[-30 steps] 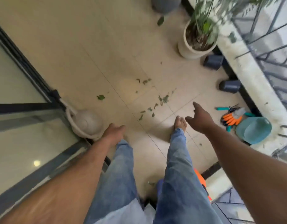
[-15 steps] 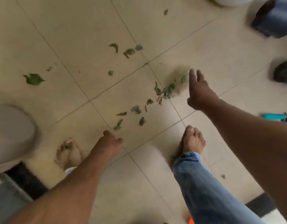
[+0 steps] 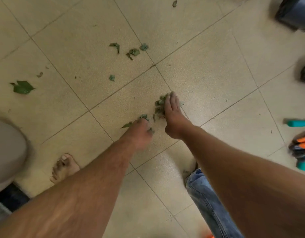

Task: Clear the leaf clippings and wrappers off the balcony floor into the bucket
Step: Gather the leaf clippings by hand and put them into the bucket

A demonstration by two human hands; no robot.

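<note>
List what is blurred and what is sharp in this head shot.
Head view: motion blur smears the left hand, the beige container at the left edge and the dark pot top right; the large leaf reads fairly sharp; light is soft, shadows faint.

No text, label, brand, number or sign can be read anywhere in view

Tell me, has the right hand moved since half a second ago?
Yes. The right hand has swept left across the grout line into the leaf clippings.
</note>
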